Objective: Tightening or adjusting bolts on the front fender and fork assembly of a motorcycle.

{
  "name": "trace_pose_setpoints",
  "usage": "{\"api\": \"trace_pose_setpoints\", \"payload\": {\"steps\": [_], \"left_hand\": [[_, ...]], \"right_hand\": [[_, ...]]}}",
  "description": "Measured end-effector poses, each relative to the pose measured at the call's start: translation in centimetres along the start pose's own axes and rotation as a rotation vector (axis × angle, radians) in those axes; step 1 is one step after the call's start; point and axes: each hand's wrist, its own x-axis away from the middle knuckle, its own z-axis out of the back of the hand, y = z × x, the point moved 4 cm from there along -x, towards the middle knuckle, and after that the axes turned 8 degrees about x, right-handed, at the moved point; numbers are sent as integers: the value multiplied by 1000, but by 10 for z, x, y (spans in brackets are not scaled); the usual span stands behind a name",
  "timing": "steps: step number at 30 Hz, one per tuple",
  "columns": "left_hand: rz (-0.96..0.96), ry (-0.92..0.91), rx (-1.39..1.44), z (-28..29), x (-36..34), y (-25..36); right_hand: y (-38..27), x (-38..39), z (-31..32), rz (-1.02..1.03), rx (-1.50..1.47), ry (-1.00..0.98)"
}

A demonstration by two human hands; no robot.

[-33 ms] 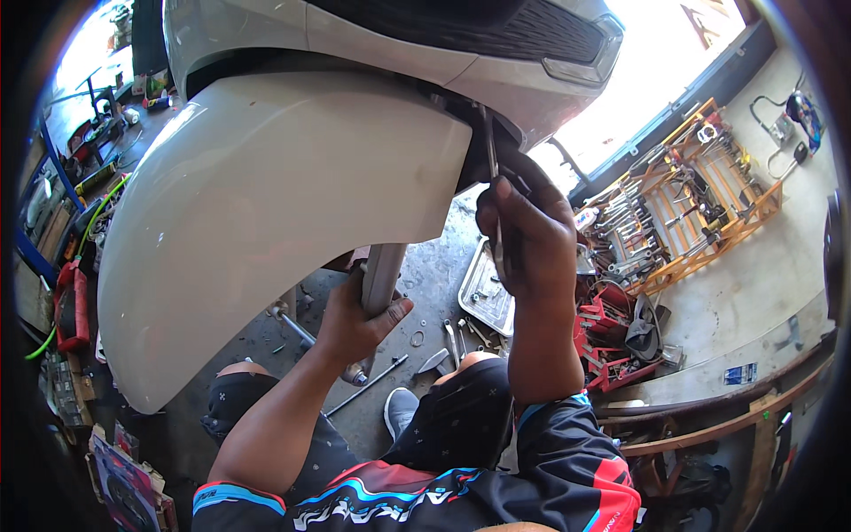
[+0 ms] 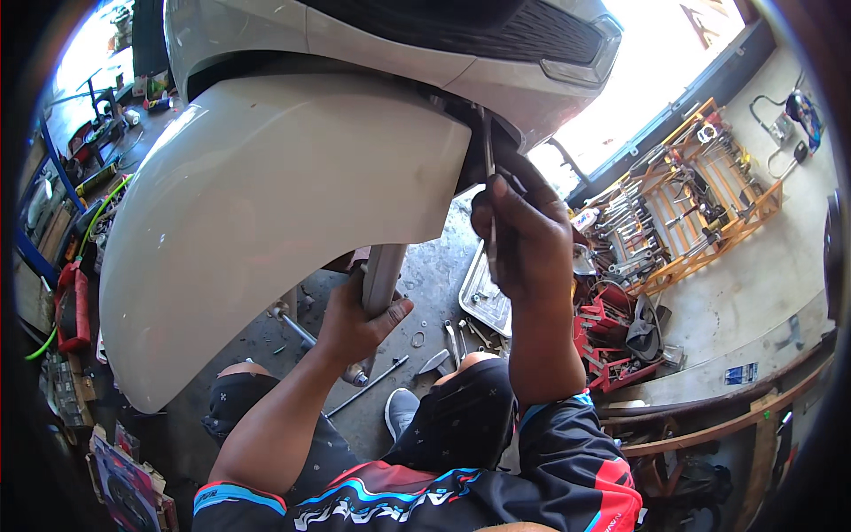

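Note:
A large glossy white front fender (image 2: 266,186) hangs under the white front body panel (image 2: 390,44) of a motorcycle or scooter. My left hand (image 2: 352,321) is closed around a grey fork leg (image 2: 384,277) that comes down below the fender's inner edge. At the fender's right edge, my right hand (image 2: 532,226) is closed on a slim metal rod-shaped tool (image 2: 489,151). The tool stands nearly upright, its top end reaching into the dark gap under the body panel. What that end touches is hidden.
A silver tray (image 2: 483,297) with small parts lies on the floor beyond my knees. Several wrenches and a long rod (image 2: 368,386) lie nearby. On the right stand an orange tool rack (image 2: 700,204) and a red toolbox (image 2: 612,346). A green hose (image 2: 89,230) runs along the left.
My right hand has shifted slightly left, and the tool's lower end has swung a little left with it. My left hand stays on the fork leg.

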Motion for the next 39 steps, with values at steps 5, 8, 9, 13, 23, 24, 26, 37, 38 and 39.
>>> {"api": "trace_pose_setpoints", "payload": {"steps": [5, 8, 9, 13, 23, 24, 26, 37, 38, 39], "left_hand": [[-56, -5, -17, -3, -2, -5], [-114, 30, -4, 5, 1, -11], [-119, 51, 3, 6, 3, -18], [-62, 34, -59, 3, 1, -6], [5, 22, -51, 5, 1, 1], [3, 27, -51, 5, 1, 0], [-4, 35, -62, 4, 1, 0], [-6, 10, -17, 3, 1, -9], [-9, 14, -10, 2, 1, -9], [-8, 10, -9, 1, 0, -12]], "right_hand": [[-10, 20, -44, -136, -351, -107], [-6, 32, -71, -193, -458, -26], [1, 38, -63, -197, -463, -25], [35, 50, -7, -213, -157, 37], [62, -21, 53, 344, 285, 117], [61, -25, 52, 365, 293, 106], [62, -28, 52, 386, 324, 128], [32, 22, -18, -67, -123, 59], [19, 29, -27, -65, -121, 65], [7, 35, -38, -95, -186, 37]]}}
